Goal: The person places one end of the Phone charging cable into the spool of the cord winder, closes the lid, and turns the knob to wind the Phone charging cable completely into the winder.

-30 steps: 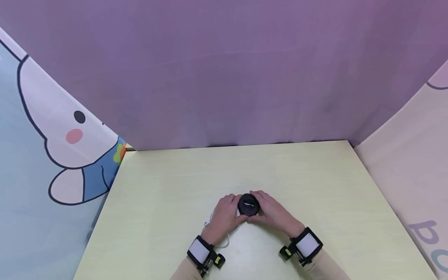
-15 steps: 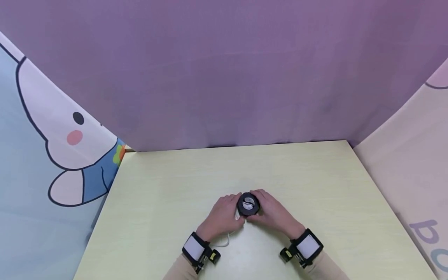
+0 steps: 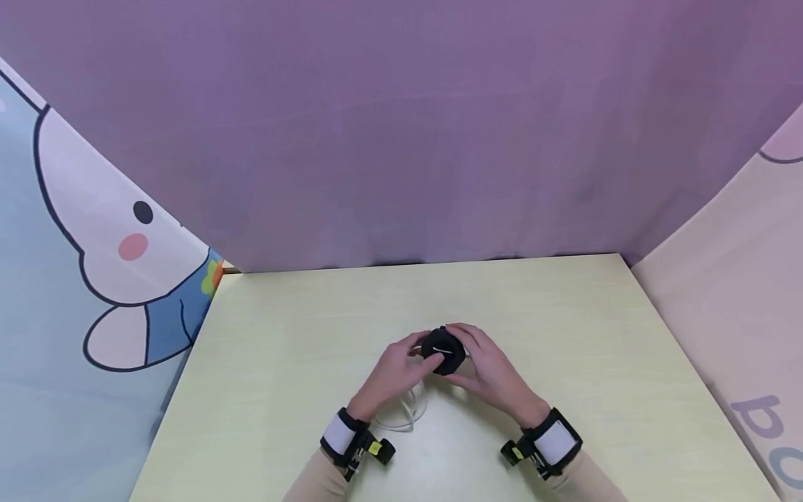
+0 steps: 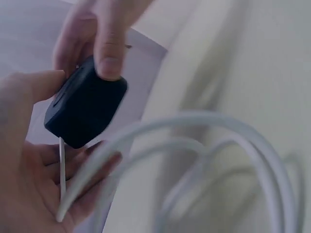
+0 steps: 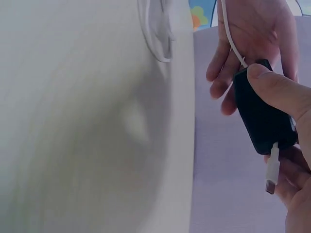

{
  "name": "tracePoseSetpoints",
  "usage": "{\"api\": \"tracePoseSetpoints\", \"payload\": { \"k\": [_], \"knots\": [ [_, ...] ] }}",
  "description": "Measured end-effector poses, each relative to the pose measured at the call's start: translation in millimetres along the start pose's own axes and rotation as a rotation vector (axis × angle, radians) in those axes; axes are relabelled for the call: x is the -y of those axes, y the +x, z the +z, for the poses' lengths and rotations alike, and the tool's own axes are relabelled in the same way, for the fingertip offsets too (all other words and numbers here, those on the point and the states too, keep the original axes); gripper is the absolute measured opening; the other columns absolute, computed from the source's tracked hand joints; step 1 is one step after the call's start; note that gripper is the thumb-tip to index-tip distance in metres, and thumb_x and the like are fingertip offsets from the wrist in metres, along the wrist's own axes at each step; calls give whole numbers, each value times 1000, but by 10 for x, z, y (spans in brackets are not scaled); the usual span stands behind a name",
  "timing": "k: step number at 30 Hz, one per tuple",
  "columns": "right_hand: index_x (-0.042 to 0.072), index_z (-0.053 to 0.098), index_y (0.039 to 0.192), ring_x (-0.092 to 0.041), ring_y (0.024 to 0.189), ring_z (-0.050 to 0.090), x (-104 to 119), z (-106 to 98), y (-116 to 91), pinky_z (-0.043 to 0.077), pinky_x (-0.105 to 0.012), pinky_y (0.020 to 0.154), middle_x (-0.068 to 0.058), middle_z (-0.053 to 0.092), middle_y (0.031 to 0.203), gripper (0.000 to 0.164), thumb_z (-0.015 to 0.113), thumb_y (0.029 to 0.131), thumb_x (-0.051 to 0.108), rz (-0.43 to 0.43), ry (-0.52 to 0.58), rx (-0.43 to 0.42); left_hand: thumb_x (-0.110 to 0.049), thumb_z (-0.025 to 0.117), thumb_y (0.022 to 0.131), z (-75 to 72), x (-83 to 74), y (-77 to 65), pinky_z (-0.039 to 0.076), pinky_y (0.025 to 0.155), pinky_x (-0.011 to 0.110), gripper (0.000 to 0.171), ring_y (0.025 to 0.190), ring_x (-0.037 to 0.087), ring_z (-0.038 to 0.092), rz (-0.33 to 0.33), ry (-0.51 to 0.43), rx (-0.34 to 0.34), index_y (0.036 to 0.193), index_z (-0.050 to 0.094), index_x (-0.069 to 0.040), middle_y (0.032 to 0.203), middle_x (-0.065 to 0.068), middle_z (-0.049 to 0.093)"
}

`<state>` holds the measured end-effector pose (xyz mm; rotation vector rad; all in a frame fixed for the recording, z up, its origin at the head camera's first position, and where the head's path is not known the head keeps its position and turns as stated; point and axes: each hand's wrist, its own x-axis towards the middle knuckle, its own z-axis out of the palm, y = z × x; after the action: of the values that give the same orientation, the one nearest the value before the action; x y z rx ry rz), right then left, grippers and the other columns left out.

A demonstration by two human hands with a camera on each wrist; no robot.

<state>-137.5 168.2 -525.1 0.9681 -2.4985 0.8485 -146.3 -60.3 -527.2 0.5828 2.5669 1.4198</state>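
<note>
A black, faceted, puck-like cable winder (image 3: 442, 343) with a pale curved mark on its face is held up over the table. My right hand (image 3: 495, 369) grips it from the right, thumb on one side. In the right wrist view a white cable's USB-C plug (image 5: 272, 174) sticks out at the right hand's end. The white cable (image 4: 62, 165) leaves the other end and crosses the palm of my left hand (image 3: 392, 373). That hand's thumb touches the winder's edge, while its fingers (image 5: 221, 73) spread loosely behind, not wrapped around it.
Loose loops of white cable (image 3: 404, 411) lie by the left wrist on the pale wooden table (image 3: 301, 328). A purple cloth (image 3: 401, 139) hangs behind the far edge. Printed cloths (image 3: 144, 265) flank both sides.
The winder has been lifted and tilted, moving slightly away and left. My left thumb has shifted onto its face and the fingers have loosened. More cable loops show beside the left wrist.
</note>
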Motion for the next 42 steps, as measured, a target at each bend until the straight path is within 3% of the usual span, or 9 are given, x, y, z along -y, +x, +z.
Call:
{"api": "tracePoseSetpoints", "payload": {
  "k": [6,18,24,28,36,42],
  "knots": [
    [1,50,147,-33,129,55,46,-63,42,49,-48,107,-17,55,143,92,97,70,21,-59,8,-23,-36,68,99,-134,-67,43,58,94,33,54,117,24,67,-64,-266,86,142,58,-4,133,12,67],
    [1,46,152,-33,130,55,138,-135,80,51,-48,105,-18,53,146,97,96,72,21,-95,-6,-3,-28,69,99,-240,-71,67,56,90,29,47,109,15,66,-95,-448,230,137,60,-2,125,13,70],
    [2,40,156,-33,136,52,131,-158,65,47,-48,110,-18,50,150,98,93,76,21,-64,42,29,-22,68,99,-238,-73,48,55,89,27,47,103,15,68,-116,-541,216,137,59,4,125,18,69],
    [3,42,155,-32,137,51,114,-168,53,43,-43,114,-16,51,150,87,87,84,25,-30,103,22,-22,68,99,-231,-65,37,55,92,28,49,107,16,68,-143,-574,184,138,57,6,127,19,69],
    [1,60,139,-29,127,58,69,-148,30,37,-20,115,-12,62,137,50,72,99,28,-16,174,-122,-23,70,98,-240,-107,14,56,95,31,49,106,17,69,-185,-624,117,137,59,6,125,20,70],
    [1,68,126,-29,117,63,49,-141,54,41,-16,109,-12,67,126,33,74,95,9,-33,181,-202,-21,67,100,-275,-131,2,60,88,32,48,94,16,74,-238,-688,73,138,57,7,118,20,74]
  ]
}}
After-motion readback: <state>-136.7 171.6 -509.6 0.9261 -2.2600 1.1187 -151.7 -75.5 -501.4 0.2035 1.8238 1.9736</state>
